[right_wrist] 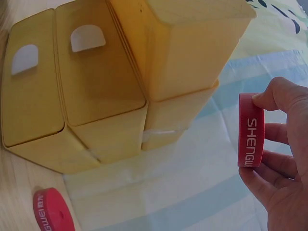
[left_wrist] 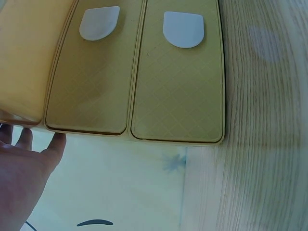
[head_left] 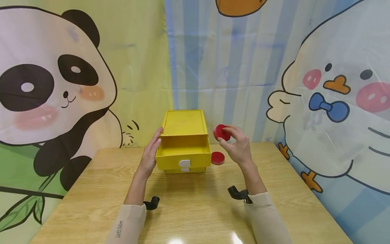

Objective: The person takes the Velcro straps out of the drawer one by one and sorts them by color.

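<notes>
A yellow drawer cabinet (head_left: 183, 122) stands on the table, its top drawer (head_left: 182, 161) pulled out toward me. My left hand (head_left: 150, 156) rests against the cabinet's left side, fingers extended; in the left wrist view its fingertips (left_wrist: 58, 139) touch the cabinet's edge. Raised to the right of the cabinet, my right hand (head_left: 239, 145) pinches a red roll of tape (head_left: 221, 132) between thumb and fingers. White lettering runs along the band of that roll in the right wrist view. Another red roll (head_left: 217, 158) lies flat on the table beside the cabinet's right side.
Below the pulled-out drawer sit closed drawers with white tab handles (left_wrist: 184, 30). The wooden table (head_left: 189, 217) ends at a printed cloth backdrop (head_left: 243, 67) with cartoon animals. A black wrist mount (head_left: 237, 193) sticks out by each wrist.
</notes>
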Demonstrator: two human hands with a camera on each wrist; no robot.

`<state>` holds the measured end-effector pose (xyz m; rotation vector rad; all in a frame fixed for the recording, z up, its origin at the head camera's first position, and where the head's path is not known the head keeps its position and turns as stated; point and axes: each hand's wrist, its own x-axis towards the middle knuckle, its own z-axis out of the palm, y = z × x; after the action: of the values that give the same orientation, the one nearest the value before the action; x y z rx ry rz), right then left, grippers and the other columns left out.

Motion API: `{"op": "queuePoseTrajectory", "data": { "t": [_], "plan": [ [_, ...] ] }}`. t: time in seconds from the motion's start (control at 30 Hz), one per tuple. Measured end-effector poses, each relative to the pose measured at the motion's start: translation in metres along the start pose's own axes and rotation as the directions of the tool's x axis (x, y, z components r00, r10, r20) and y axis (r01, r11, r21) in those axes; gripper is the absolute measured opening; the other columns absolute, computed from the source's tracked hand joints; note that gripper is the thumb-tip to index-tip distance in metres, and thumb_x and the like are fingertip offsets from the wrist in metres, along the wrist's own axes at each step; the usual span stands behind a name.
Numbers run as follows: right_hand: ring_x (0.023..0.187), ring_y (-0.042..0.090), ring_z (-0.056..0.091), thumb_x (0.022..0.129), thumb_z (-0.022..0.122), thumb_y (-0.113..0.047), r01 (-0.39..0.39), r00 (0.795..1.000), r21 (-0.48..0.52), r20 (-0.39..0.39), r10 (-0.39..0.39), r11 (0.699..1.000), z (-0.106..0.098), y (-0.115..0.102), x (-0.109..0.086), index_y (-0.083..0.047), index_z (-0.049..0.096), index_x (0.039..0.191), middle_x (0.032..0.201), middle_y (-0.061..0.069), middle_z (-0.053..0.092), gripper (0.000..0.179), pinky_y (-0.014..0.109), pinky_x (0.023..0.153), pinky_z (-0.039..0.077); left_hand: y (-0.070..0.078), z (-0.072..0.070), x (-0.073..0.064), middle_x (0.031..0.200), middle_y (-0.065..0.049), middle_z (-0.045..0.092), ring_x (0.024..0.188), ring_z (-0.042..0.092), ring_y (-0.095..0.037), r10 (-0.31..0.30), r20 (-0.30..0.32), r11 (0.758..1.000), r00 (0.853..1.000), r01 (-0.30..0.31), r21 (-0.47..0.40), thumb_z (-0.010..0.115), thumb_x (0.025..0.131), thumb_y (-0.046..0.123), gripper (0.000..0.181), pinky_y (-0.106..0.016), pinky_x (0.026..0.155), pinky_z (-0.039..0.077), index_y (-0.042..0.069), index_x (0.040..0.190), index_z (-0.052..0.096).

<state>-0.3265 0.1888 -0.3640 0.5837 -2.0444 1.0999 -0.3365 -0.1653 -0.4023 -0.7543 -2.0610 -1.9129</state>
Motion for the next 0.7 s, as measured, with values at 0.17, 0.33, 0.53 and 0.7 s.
{"op": "queuePoseTrajectory", "data": {
  "t": [0.17, 0.33, 0.53, 0.7],
  "plan": [
    [0.113, 0.033, 0.067, 0.088, 0.082, -0.014, -0.025, 1.0, 0.013, -0.006, 0.025, 1.0, 0.002, 0.012, -0.001, -0.001, 0.074, 0.118, 0.126, 0.015, 0.07, 0.034, 0.054, 0.094, 0.06, 0.001, 0.0, -0.001, 0.174, 0.006, 0.019, 0.162, 0.008, -0.013, -0.002, -0.001, 1.0, 1.0, 0.002, 0.004, 0.034, 0.115, 0.037, 0.055, -0.05, 0.132, 0.004, 0.02, 0.167, 0.025],
    [0.112, 0.034, 0.066, 0.089, 0.082, -0.015, -0.112, 0.994, 0.008, 0.009, 0.112, 0.994, 0.008, 0.03, -0.005, 0.001, 0.074, 0.118, 0.124, 0.016, 0.071, 0.034, 0.057, 0.094, 0.059, 0.001, 0.0, -0.001, 0.174, 0.005, 0.019, 0.162, 0.008, -0.014, -0.003, -0.004, 1.0, 1.0, 0.003, -0.001, 0.035, 0.115, 0.037, 0.055, -0.05, 0.132, 0.004, 0.02, 0.166, 0.025],
    [0.114, 0.034, 0.065, 0.09, 0.082, -0.017, -0.214, 0.976, -0.022, 0.029, 0.214, 0.977, 0.012, 0.048, -0.01, -0.001, 0.074, 0.119, 0.124, 0.016, 0.071, 0.034, 0.056, 0.097, 0.058, 0.0, 0.0, -0.001, 0.175, 0.006, 0.018, 0.162, 0.007, -0.014, -0.01, -0.005, 1.0, 1.0, 0.01, -0.006, 0.035, 0.115, 0.037, 0.055, -0.05, 0.132, 0.003, 0.021, 0.166, 0.026],
    [0.114, 0.036, 0.065, 0.089, 0.084, -0.017, -0.253, 0.966, -0.036, 0.044, 0.255, 0.967, 0.014, 0.06, -0.015, 0.002, 0.073, 0.117, 0.123, 0.018, 0.07, 0.035, 0.056, 0.098, 0.057, -0.001, 0.0, 0.0, 0.174, 0.008, 0.019, 0.162, 0.008, -0.012, -0.01, -0.007, 1.0, 1.0, 0.01, -0.002, 0.035, 0.115, 0.038, 0.055, -0.049, 0.132, 0.003, 0.022, 0.166, 0.026]
  ]
}}
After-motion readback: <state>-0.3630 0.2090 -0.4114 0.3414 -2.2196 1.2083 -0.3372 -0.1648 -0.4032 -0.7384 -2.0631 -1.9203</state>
